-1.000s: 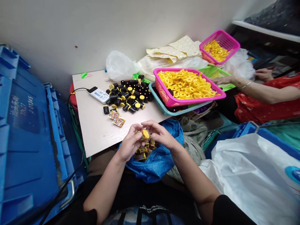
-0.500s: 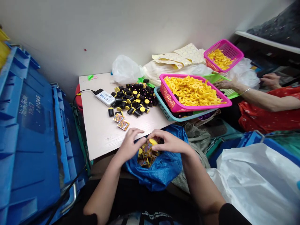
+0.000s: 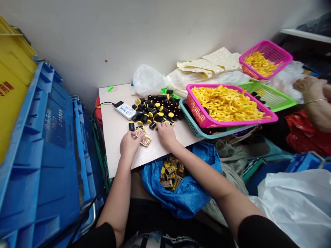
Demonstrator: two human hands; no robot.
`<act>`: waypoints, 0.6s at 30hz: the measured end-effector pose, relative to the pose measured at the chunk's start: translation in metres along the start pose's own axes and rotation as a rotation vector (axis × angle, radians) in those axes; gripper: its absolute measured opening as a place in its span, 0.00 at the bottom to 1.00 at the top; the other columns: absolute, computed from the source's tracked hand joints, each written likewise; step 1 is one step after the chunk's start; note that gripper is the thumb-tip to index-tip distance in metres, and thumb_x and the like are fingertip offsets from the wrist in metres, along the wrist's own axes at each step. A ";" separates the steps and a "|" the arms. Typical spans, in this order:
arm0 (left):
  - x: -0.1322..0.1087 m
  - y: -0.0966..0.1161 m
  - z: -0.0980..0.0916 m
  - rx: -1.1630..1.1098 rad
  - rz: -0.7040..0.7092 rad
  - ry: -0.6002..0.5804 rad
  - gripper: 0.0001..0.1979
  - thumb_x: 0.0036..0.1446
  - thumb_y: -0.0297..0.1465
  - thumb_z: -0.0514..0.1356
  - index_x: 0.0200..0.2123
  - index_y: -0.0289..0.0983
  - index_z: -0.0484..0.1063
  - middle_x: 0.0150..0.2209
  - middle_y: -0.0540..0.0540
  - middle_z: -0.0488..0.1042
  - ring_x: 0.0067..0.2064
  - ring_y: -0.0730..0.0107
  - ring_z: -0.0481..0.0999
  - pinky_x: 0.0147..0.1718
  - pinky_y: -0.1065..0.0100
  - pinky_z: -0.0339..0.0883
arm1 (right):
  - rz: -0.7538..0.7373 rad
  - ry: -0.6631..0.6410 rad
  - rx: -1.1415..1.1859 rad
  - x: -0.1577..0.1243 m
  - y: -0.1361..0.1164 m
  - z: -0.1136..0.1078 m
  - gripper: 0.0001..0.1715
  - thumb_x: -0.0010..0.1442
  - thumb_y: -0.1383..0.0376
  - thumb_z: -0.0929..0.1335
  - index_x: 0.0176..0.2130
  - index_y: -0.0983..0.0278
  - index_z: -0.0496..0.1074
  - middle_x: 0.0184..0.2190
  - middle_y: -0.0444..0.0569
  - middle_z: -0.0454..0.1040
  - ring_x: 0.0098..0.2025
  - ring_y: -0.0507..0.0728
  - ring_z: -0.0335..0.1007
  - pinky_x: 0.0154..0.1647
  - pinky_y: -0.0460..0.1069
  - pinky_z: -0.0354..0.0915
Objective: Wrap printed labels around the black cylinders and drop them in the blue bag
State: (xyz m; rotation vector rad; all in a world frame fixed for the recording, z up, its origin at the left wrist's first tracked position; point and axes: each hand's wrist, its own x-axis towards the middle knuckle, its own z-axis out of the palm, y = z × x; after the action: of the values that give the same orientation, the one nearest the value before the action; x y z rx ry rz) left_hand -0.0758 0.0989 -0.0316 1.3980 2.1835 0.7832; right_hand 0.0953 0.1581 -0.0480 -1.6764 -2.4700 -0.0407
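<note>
My left hand (image 3: 128, 144) rests on the pale wood-grain board (image 3: 116, 155), its fingers beside two small printed packets (image 3: 142, 136) and a black cylinder with a yellow cap (image 3: 131, 126). My right hand (image 3: 167, 135) lies against the near edge of a heap of similar capped black cylinders (image 3: 155, 111), and its palm hides what its fingers touch. Below the board edge, an open blue woven bag (image 3: 186, 194) holds a mound of printed packets (image 3: 170, 173).
A white electronic device (image 3: 124, 110) with a cable lies left of the heap. Pink baskets of yellow rings (image 3: 227, 105) stand on the right, one on a teal tray. A co-worker's hand (image 3: 309, 89) is at far right. Blue and yellow crates (image 3: 49, 155) stand left.
Both hands have moved from over the blue bag onto the board beside the heap. The yellow-capped piece they held earlier no longer shows between them. The view has shifted.
</note>
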 end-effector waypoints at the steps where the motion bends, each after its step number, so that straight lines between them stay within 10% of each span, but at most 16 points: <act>1: -0.004 -0.002 0.004 -0.023 -0.021 -0.053 0.16 0.48 0.46 0.63 0.28 0.40 0.66 0.29 0.46 0.73 0.34 0.61 0.73 0.33 0.65 0.62 | 0.010 0.023 0.032 -0.004 0.001 0.000 0.18 0.63 0.71 0.58 0.51 0.69 0.66 0.42 0.61 0.71 0.46 0.65 0.61 0.43 0.55 0.58; 7: 0.003 -0.010 0.018 -0.129 -0.100 0.233 0.17 0.51 0.43 0.61 0.35 0.39 0.62 0.31 0.47 0.71 0.36 0.63 0.73 0.37 0.64 0.64 | 0.066 0.153 0.367 -0.035 0.008 -0.010 0.27 0.56 0.65 0.65 0.55 0.67 0.66 0.45 0.59 0.69 0.48 0.65 0.64 0.47 0.56 0.62; 13: 0.015 0.000 0.015 -0.559 -0.119 0.114 0.17 0.45 0.29 0.65 0.39 0.37 0.66 0.24 0.54 0.69 0.27 0.72 0.73 0.30 0.70 0.66 | 0.244 0.160 1.037 -0.060 0.017 -0.022 0.21 0.49 0.61 0.68 0.44 0.63 0.66 0.36 0.49 0.69 0.37 0.57 0.65 0.41 0.53 0.64; 18: -0.031 0.019 -0.009 -0.803 0.100 -0.119 0.14 0.43 0.34 0.66 0.34 0.35 0.72 0.23 0.51 0.74 0.26 0.71 0.74 0.29 0.69 0.69 | 0.373 0.035 1.777 -0.080 0.024 -0.061 0.23 0.45 0.61 0.70 0.41 0.59 0.62 0.33 0.43 0.67 0.33 0.52 0.64 0.32 0.47 0.64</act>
State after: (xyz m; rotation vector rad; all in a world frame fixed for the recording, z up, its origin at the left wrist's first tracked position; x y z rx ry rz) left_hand -0.0564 0.0745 -0.0104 1.0831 1.4378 1.3699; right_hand 0.1534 0.0867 -0.0004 -1.0130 -1.0330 1.5316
